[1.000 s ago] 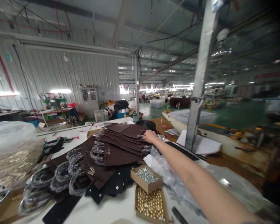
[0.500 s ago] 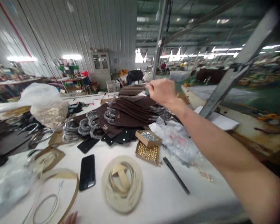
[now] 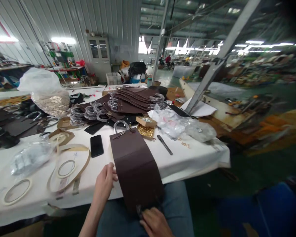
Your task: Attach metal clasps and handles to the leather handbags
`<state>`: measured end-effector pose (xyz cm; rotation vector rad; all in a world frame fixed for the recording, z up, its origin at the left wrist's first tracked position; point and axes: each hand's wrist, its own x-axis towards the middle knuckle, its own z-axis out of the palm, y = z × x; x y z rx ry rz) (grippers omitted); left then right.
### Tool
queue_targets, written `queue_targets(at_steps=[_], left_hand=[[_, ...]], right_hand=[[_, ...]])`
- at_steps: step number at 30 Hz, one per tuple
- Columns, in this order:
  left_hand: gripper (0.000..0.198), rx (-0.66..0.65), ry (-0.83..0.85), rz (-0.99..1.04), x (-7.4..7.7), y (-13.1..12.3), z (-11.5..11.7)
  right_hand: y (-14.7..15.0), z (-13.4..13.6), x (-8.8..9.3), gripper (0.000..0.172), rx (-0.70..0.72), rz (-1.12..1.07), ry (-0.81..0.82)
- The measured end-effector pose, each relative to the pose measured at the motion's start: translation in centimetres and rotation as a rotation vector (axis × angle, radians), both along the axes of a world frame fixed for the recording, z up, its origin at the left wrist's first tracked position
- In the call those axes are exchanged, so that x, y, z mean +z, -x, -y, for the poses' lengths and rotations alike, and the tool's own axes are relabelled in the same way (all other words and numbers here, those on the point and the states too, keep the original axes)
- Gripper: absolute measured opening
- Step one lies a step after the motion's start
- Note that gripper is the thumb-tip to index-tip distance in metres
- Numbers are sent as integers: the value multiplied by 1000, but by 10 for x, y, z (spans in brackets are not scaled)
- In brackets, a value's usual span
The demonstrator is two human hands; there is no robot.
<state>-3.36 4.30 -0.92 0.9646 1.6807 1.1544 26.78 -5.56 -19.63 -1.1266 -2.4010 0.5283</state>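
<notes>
A dark brown bag piece (image 3: 135, 168) with a wrapped handle at its far end lies from the table edge down onto my lap. My left hand (image 3: 104, 183) rests against its left edge, fingers curled on it. My right hand (image 3: 155, 224) pinches its near end over my knee. Behind it a stack of the same brown bag pieces (image 3: 130, 100) with plastic-wrapped handles stands on the white table (image 3: 182, 158).
A black phone (image 3: 96, 145), tape rolls (image 3: 64, 168), two small boxes of metal studs (image 3: 146, 126), a black strip (image 3: 164, 144) and crumpled clear plastic (image 3: 180, 125) lie on the table. A bag of metal parts (image 3: 49, 98) sits at the left. A slanted metal post (image 3: 212, 65) rises at the right.
My right hand has left the far stack and carried one brown piece back to my lap. My left hand came into view on its edge. The view has tipped downward.
</notes>
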Motion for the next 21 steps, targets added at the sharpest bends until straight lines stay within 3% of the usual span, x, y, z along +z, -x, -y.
queue_targets(at_steps=[3,6,9,12,15,17,19,21], left_hand=[[88,-16,-22,-149,1,-9,-3],[90,30,-36,-124,-8,-13,-1],[84,57,-50,-97,-16,-16,3],[74,96,-55,-114,-23,-18,8],[75,154,-61,-132,-32,-22,14],[80,214,-60,-127,-41,-24,16],[83,270,-32,-90,-50,-28,15],[79,309,-26,-66,-56,-33,11]], right_hand=[[14,-19,-1,14,-43,35,31],[34,-43,2,10,-114,120,103],[56,-60,-2,23,-211,227,221],[62,-59,-7,41,-282,212,344],[40,-45,-6,40,-205,96,363],[15,-39,3,23,-102,91,317],[-15,-43,26,8,-70,95,241],[-48,-62,64,14,-159,34,152]])
